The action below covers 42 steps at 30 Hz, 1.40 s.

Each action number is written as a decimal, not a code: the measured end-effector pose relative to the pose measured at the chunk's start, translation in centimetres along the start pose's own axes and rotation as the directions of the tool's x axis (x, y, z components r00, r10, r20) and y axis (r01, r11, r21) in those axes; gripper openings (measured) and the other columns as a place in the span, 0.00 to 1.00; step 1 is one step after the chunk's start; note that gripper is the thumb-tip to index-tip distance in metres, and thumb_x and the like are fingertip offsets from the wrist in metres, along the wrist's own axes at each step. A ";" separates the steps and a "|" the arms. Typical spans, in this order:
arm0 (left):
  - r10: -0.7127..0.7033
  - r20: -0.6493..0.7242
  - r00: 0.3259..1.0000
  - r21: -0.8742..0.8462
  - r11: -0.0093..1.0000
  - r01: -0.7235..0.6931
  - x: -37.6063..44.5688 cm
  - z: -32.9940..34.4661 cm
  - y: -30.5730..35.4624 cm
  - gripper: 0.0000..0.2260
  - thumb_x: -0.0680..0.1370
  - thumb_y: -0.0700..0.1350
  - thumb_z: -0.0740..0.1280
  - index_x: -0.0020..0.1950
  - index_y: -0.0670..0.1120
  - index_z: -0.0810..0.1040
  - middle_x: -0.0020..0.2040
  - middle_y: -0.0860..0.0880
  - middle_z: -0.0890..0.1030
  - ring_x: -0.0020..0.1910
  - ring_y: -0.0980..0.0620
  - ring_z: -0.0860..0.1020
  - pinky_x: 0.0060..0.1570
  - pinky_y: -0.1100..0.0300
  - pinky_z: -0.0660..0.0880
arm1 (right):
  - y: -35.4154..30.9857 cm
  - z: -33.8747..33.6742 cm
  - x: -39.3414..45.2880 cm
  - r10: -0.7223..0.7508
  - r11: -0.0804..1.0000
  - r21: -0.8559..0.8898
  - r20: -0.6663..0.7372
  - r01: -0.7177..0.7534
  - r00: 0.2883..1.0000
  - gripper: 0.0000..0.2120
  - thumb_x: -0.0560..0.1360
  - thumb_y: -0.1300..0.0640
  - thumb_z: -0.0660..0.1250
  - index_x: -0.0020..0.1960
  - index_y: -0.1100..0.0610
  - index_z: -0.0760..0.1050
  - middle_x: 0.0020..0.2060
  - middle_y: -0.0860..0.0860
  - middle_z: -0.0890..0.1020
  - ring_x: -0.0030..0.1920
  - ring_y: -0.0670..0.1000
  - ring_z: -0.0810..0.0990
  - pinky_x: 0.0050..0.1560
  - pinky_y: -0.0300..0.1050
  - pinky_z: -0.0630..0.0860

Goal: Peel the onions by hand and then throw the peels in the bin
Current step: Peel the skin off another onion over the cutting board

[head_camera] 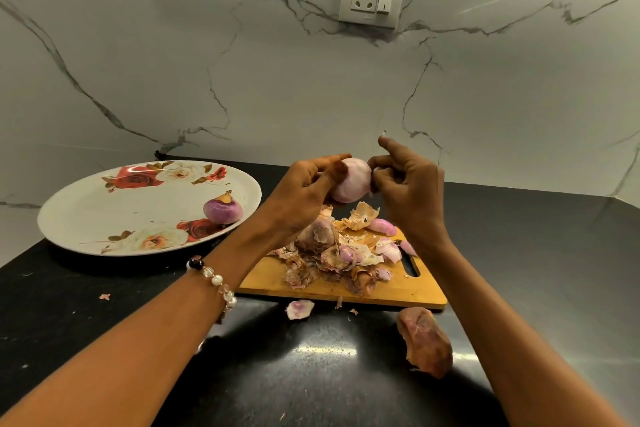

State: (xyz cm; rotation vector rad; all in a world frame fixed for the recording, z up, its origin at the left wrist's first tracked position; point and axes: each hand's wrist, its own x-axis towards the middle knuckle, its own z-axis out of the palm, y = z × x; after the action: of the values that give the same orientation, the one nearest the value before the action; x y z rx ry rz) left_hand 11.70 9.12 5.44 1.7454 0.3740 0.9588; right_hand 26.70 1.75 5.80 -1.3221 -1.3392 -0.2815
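Right now I am holding the onion (349, 180) up over the cutting board (398, 291), my left hand (304, 191) gripping it while my right hand (408, 184) is pinching at its end, peels (332, 260) heaped below.

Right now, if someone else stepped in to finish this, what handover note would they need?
Left hand grips the onion above the chopping board; right hand pinches at its end.
Done: one peeled onion on the floral plate; peel pile on the board.
Left: finish this onion; gather the pile and the stray peels on the counter, then bin them. No bin in view.
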 end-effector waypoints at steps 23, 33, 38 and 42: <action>0.009 0.028 1.000 0.163 0.987 -0.014 -0.2 -0.7 -0.1 0.31 0.71 0.52 0.66 0.72 0.44 0.66 0.59 0.44 0.78 0.55 0.49 0.80 0.53 0.59 0.79 | -0.5 0.3 -0.5 -0.034 0.999 -0.025 0.233 0.040 0.972 0.28 0.73 0.67 0.72 0.70 0.67 0.68 0.55 0.60 0.82 0.51 0.48 0.80 0.53 0.22 0.71; -0.084 0.076 0.994 -0.070 0.994 0.090 -0.2 -0.7 0.4 0.20 0.78 0.41 0.64 0.69 0.47 0.69 0.57 0.47 0.79 0.55 0.47 0.80 0.51 0.53 0.80 | -0.3 -0.7 0.0 0.128 0.961 0.223 0.170 -0.165 0.977 0.22 0.77 0.70 0.65 0.70 0.64 0.69 0.47 0.53 0.82 0.50 0.51 0.84 0.54 0.44 0.81; -0.152 0.047 0.987 -0.217 0.963 0.159 -0.1 -1.0 0.4 0.23 0.77 0.39 0.64 0.72 0.47 0.67 0.58 0.45 0.78 0.58 0.42 0.78 0.52 0.44 0.79 | -0.4 -0.6 0.0 0.176 0.903 0.342 0.255 -0.259 0.951 0.24 0.77 0.70 0.65 0.72 0.62 0.66 0.50 0.56 0.82 0.53 0.54 0.83 0.54 0.48 0.81; -0.181 -0.015 0.983 -0.292 0.941 0.169 -0.1 -0.6 0.1 0.25 0.73 0.40 0.67 0.70 0.44 0.68 0.54 0.47 0.80 0.54 0.45 0.81 0.51 0.49 0.80 | -0.3 -0.4 -0.1 0.175 0.923 0.310 0.195 -0.230 0.965 0.29 0.74 0.71 0.69 0.73 0.63 0.65 0.46 0.55 0.83 0.49 0.52 0.84 0.54 0.47 0.81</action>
State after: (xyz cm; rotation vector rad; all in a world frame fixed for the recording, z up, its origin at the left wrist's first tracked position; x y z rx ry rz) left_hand 11.16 9.39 5.58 1.4028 0.3874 0.8744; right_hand 26.65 1.25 6.05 -1.2038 -1.3047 0.1948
